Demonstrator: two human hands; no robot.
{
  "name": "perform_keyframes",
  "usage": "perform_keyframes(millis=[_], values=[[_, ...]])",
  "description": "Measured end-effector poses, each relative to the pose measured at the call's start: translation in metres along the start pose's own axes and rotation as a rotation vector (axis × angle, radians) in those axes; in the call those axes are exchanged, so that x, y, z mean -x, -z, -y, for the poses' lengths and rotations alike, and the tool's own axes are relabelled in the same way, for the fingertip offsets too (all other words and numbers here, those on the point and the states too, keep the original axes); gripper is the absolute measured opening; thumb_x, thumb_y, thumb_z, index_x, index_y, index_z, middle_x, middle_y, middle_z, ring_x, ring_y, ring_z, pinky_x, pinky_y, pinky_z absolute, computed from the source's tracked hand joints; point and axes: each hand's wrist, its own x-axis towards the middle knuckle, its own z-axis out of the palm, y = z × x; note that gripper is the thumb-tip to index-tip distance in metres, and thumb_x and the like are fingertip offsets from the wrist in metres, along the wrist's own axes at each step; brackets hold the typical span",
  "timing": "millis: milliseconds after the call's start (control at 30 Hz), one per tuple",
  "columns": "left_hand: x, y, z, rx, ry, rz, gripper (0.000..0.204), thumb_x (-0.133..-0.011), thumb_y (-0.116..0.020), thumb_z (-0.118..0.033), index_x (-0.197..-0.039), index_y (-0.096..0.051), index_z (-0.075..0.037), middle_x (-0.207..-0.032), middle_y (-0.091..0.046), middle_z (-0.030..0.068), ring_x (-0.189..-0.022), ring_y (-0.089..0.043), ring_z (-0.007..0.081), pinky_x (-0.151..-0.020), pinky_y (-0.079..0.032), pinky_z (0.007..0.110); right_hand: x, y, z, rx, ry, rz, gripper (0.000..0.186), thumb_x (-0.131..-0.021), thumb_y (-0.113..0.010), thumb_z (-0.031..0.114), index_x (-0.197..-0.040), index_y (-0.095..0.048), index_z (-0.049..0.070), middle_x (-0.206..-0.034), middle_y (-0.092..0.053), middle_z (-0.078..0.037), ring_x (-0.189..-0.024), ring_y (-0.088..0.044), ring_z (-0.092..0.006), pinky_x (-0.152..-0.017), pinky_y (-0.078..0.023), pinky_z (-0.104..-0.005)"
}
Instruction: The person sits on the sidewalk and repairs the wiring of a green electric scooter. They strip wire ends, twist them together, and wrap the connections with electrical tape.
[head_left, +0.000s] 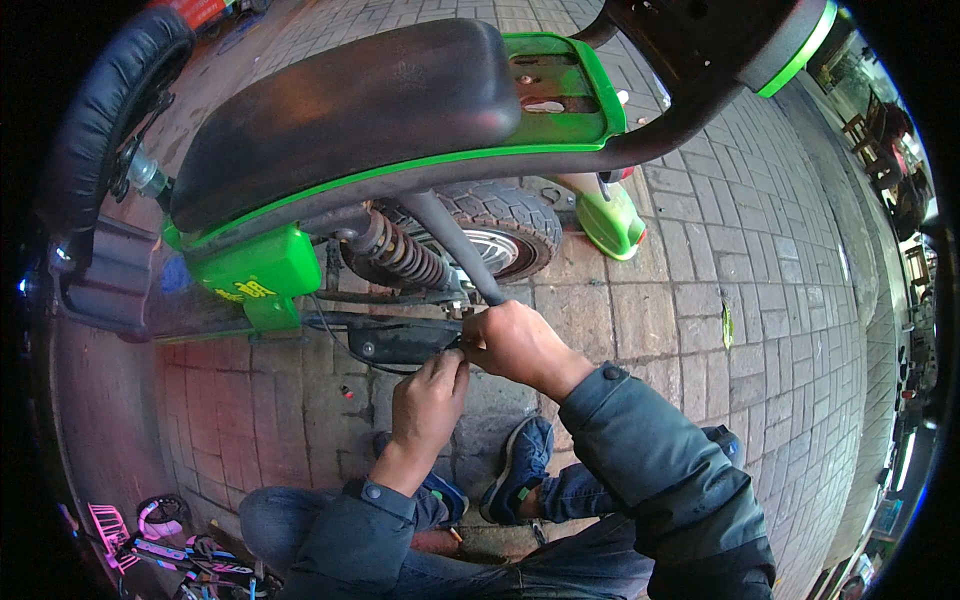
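Sleeves (660,460) lead to left hand (425,405) and right hand (515,345), fingertips close together at the guard's (400,338) rear end; what they pinch, I cannot tell. One hand should steady the other.

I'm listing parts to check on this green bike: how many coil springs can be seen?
1: the coil spring sits below the black seat, in front of the wheel. Another may be hidden on the far side.

Grey paving (780,290) — wooden chair (857,130) beyond
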Motion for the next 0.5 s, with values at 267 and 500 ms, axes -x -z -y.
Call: perform_keyframes(millis=[267,500], values=[[-0.009,0.007,0.0,0.168,0.157,0.096,0.015,-0.094,-0.069,-0.011,-0.101,-0.073,0.002,-0.084,-0.074,0.0175,-0.073,-0.074,0.03,-0.066,-0.058,0.039,0.006,0.008,-0.01,-0.258,0.116,0.013,0.015,-0.087,-0.072,0.009,-0.1,-0.067,0.005,-0.086,-0.071,-0.016,-0.083,-0.07,-0.0401,-0.075,-0.056,-0.0463],[-0.027,0.024,0.013,0.42,0.435,0.527,0.019,-0.102,-0.059,-0.011,-0.102,-0.069,0.005,-0.081,-0.074,0.0109,-0.073,-0.073,0.017,-0.067,-0.056,0.033,0.013,-0.001,-0.019,-0.104,0.253,0.039,0.022,-0.088,-0.072,0.01,-0.107,-0.063,0.008,-0.094,-0.068,-0.015,-0.091,-0.069,-0.0371,-0.079,-0.056,-0.0452]])
